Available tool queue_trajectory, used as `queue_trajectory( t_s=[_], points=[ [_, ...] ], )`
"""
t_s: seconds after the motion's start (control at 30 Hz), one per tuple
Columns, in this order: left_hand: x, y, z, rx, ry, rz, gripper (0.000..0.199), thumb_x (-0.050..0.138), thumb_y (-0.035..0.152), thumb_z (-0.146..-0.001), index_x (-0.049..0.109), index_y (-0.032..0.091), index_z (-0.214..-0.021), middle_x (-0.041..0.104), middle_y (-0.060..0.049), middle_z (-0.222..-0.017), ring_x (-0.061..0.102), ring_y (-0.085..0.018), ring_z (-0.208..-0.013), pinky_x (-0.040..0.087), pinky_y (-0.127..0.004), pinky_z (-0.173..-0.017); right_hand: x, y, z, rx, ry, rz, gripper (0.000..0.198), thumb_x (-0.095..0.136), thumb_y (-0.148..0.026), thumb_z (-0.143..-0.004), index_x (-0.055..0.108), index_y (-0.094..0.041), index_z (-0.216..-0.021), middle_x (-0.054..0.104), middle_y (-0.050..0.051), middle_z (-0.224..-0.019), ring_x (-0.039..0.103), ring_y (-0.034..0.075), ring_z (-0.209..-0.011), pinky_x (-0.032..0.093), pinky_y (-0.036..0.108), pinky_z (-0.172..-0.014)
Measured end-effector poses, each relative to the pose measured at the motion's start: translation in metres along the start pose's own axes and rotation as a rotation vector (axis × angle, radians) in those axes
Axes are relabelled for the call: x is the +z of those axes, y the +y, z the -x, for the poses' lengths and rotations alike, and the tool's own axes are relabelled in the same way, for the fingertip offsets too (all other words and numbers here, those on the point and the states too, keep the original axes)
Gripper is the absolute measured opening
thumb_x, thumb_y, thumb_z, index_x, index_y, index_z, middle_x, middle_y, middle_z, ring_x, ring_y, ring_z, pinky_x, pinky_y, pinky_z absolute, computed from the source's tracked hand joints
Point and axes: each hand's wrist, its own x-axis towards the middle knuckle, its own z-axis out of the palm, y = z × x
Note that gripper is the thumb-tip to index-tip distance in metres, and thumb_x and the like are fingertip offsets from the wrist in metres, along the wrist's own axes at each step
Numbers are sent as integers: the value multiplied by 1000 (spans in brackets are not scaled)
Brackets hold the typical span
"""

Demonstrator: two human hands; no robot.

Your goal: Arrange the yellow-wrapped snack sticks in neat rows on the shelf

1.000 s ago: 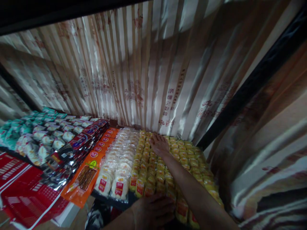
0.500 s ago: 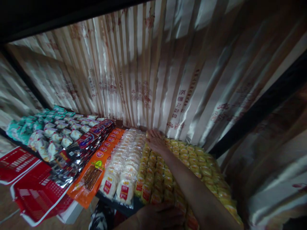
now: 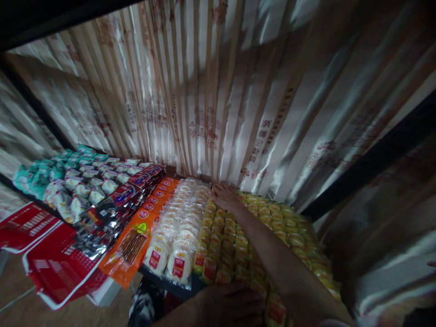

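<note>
My right hand reaches across to the back end of the rows of yellow-wrapped snack packets. It lies flat with its fingers stretched towards the paper behind. My left hand, in shadow, rests at the front of the same rows, palm down with fingers extended to the right. Nothing shows in either hand, though the undersides of both are hidden. Just left of the yellow packets stand two rows of clear-wrapped white round cakes with red labels. Beside these lie overlapping orange snack bags showing brown sticks.
Dark shiny packets, white packets and teal packets fill the shelf further left. Red plastic baskets stand below at left. Pleated printed paper hangs behind, and a dark post slants at right.
The view has shifted a little, so the goods appear slightly higher and further right. Both hands keep nearly the same places on the yellow packets.
</note>
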Motion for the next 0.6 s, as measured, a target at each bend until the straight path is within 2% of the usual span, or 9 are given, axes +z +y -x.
queue_trajectory(
  t_s=[0.2,0.3,0.37,0.5,0.6],
  points=[
    [2,0,0,14,-13,29,49,30,43,-92,45,20,-132,34,-7,-145,29,-23,-134,23,-39,-113,6,-1,4,17,41,-8,43,25,-43,-93,52,-21,-118,52,6,-126,46,19,-116,27,36,-102],
    [3,0,0,13,-23,28,47,27,44,-92,47,24,-130,38,-4,-144,29,-21,-134,23,-37,-113,10,-2,5,11,58,-12,43,24,-42,-93,52,-22,-118,52,6,-126,46,18,-116,28,34,-102],
    [2,1,0,6,-31,46,47,27,44,-92,47,24,-130,37,-4,-144,28,-20,-135,23,-37,-113,13,-2,4,1,64,-14,44,22,-41,-93,51,-20,-120,51,6,-128,42,18,-121,25,33,-105],
    [-2,0,-1,3,-61,84,52,29,44,-92,43,17,-134,33,-9,-146,28,-23,-135,24,-39,-113,19,1,0,-26,65,-15,52,21,-43,-93,46,-14,-129,42,9,-139,27,19,-133,17,34,-110],
    [-5,-1,-1,7,-65,96,51,30,42,-92,44,16,-133,34,-9,-145,28,-23,-135,24,-39,-113,20,3,0,-19,75,-13,56,19,-45,-93,44,-14,-132,35,9,-145,23,22,-135,18,40,-110]
  ],
)
